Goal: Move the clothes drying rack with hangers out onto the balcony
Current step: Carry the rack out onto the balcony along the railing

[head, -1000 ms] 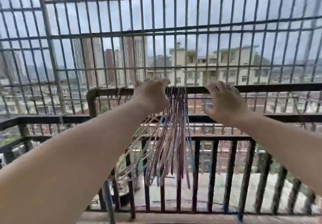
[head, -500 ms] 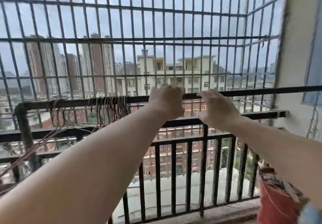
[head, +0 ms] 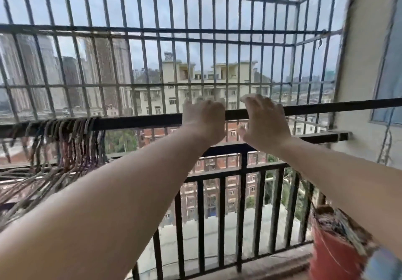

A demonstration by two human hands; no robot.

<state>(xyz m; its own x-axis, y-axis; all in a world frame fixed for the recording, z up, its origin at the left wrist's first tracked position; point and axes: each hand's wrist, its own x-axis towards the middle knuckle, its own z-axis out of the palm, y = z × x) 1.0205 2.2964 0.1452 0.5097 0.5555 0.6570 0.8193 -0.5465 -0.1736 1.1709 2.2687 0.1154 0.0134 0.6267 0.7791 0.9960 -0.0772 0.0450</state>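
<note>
In the head view, the long dark metal rack bar [head: 139, 121] ran level, left to right, before the black balcony railing [head: 219, 179]. The left hand [head: 204, 119] and the right hand [head: 264, 123] lay side by side over the bar, fingers curled on it. The bundle of thin wire hangers [head: 71, 144] hung well left of the left hand.

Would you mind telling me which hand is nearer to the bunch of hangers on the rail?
Left. The left hand grips the rail just right of the hangers; the right hand sits farther right.
</note>
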